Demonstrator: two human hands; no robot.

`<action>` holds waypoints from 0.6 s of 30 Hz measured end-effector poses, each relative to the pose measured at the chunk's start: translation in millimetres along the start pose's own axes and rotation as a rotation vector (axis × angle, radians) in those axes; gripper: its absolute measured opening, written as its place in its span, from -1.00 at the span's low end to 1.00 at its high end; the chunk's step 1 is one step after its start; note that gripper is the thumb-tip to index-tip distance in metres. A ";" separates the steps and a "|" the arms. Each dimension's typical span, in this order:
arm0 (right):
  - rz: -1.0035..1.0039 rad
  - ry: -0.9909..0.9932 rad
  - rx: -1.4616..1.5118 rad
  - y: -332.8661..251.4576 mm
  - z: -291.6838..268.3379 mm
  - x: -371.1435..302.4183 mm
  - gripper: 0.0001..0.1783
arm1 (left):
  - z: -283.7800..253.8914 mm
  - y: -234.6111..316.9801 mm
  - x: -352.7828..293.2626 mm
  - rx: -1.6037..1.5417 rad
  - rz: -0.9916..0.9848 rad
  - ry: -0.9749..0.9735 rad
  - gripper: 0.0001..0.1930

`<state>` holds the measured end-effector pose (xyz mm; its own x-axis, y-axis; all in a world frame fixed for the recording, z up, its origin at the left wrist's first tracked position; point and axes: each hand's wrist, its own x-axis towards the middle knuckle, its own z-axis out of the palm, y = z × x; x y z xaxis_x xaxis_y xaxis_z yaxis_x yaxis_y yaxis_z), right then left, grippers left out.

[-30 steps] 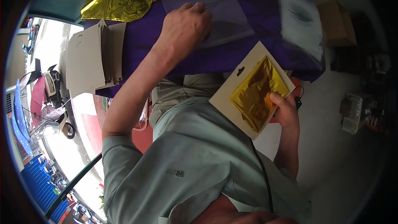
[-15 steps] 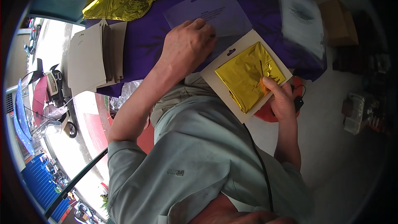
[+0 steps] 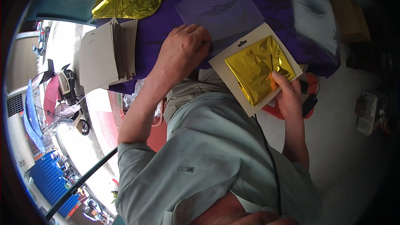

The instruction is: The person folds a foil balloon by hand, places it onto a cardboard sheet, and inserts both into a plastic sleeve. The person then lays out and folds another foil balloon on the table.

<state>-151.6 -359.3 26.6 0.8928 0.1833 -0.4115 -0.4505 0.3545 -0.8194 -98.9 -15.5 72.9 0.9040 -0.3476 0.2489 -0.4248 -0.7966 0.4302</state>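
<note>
My right hand (image 3: 288,93) grips a beige card (image 3: 221,61) with a hang hole, with a folded gold foil balloon (image 3: 258,68) lying flat on it. The thumb presses on the foil, while the other fingers are behind the card. My left hand (image 3: 182,50) is closed, its fingers curled at the lower left edge of a clear plastic bag (image 3: 221,6). Whatever its fingertips may pinch is hidden. The bag lies on the purple cloth (image 3: 156,27) of the table and bears dark print and a hang hole.
A stack of beige cards (image 3: 100,58) stands at the table's left edge, below gold foil balloons (image 3: 133,4). To the right lie more clear bags (image 3: 312,14), blurred, beside a brown cardboard box (image 3: 350,18). A red stool (image 3: 277,111) with a black device is beyond my right hand.
The whole view has shifted a little, moving the scene rightward. My left hand has drawn back slightly left and toward me from the bag. My right hand still holds the card and foil.
</note>
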 end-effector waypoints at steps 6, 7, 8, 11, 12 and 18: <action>-0.047 0.046 0.009 7.5 8.8 -5.5 -0.53 | -6.9 8.6 -7.4 -0.041 -0.024 -0.025 -0.87; -0.050 0.038 0.007 8.9 7.5 -3.9 -0.52 | -5.9 7.1 -10.2 -0.017 0.005 -0.011 -0.87; -0.053 0.031 0.006 10.5 7.2 -2.4 -0.51 | -5.4 5.1 -12.8 -0.020 0.000 -0.016 -0.87; -0.073 0.041 -0.053 11.9 7.5 -2.6 -0.51 | -6.9 6.9 -17.8 -0.051 -0.020 -0.032 -0.87; -0.073 0.041 -0.051 12.4 7.9 -3.1 -0.51 | -7.2 9.1 -19.5 -0.051 -0.040 -0.048 -0.87; -0.129 0.082 -0.067 16.3 15.1 -2.4 -0.61 | -5.3 14.1 -24.2 -0.054 -0.061 -0.025 -0.85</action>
<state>-161.2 -340.1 20.2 0.9419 0.0637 -0.3297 -0.3328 0.3082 -0.8912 -127.0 -15.7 77.5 0.9291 -0.3118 0.1991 -0.3699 -0.7894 0.4899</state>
